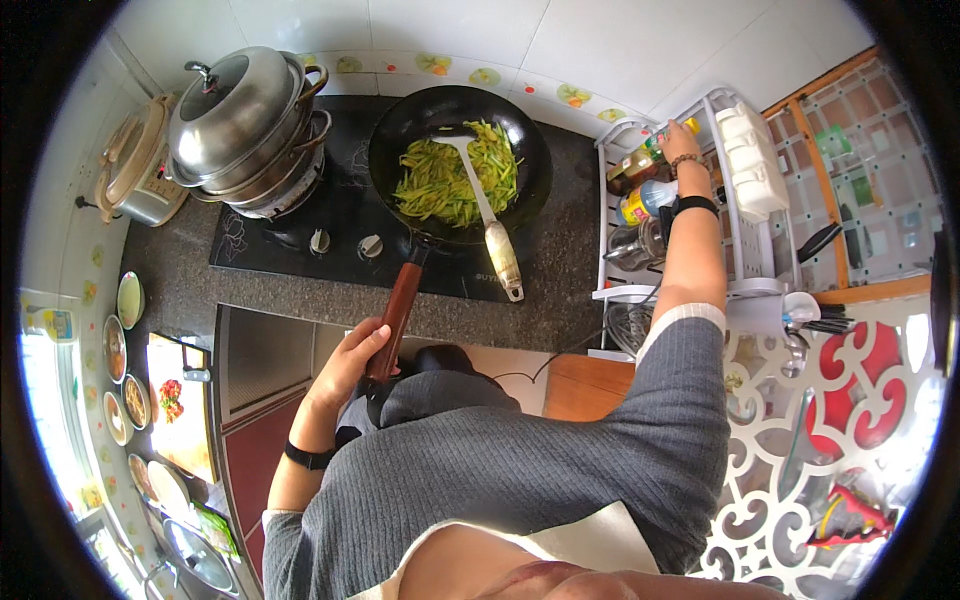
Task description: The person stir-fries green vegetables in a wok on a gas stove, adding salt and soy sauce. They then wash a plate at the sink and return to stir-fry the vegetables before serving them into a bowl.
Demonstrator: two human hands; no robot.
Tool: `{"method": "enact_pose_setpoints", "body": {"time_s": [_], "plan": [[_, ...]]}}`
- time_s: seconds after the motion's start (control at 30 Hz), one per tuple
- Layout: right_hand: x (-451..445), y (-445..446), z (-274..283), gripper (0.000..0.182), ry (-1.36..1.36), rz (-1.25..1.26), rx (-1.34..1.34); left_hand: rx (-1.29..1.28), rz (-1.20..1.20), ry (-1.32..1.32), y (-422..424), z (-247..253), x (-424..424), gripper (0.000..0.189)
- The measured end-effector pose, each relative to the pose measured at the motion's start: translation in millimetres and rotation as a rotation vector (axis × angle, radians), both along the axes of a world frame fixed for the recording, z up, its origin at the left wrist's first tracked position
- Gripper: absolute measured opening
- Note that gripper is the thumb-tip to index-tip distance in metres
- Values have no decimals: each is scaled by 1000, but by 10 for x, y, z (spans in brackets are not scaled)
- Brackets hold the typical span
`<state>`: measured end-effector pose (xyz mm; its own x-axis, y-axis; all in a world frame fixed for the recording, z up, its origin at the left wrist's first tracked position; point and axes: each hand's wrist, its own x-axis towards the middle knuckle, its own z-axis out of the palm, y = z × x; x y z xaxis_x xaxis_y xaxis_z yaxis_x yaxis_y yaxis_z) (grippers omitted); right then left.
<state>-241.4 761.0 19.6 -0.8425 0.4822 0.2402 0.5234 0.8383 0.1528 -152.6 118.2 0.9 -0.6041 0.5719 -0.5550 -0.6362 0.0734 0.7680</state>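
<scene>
My left hand (pixel 354 356) grips the reddish-brown wooden handle (pixel 396 315) of a black wok (pixel 386 150). Sliced green vegetables (pixel 442 180) lie spread inside the wok, which sits on the right side of a black cooktop (pixel 345 259). A metal spatula (pixel 480 187) rests in it, its pale handle hanging over the near rim. Off to the right, my right hand (pixel 681 141) is closed around a bottle with a yellow cap and green label (pixel 657 142) in a white rack (pixel 602 225). My fingers cover part of that bottle.
Beside the right forearm are a blue-and-yellow-labelled bottle (pixel 636 204) and a glass jar (pixel 634 246). A lidded steel steamer pot (pixel 232 127) occupies the left burner, with an electric cooker (pixel 142 165) behind it. Chopped red food (pixel 171 400) and a cleaver (pixel 196 373) lie on a cutting board (pixel 184 442).
</scene>
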Motion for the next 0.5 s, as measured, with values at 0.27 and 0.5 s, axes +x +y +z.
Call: {"method": "enact_pose_setpoints", "body": {"time_s": [0.27,0.5], "plan": [[302,-2701,872,63,-319,312,-562,282,-161,-349,66,-243,-150,44],[1076,-3811,-47,55,-262,460,-333,573,-204,-741,157,-282,-253,21]]}}
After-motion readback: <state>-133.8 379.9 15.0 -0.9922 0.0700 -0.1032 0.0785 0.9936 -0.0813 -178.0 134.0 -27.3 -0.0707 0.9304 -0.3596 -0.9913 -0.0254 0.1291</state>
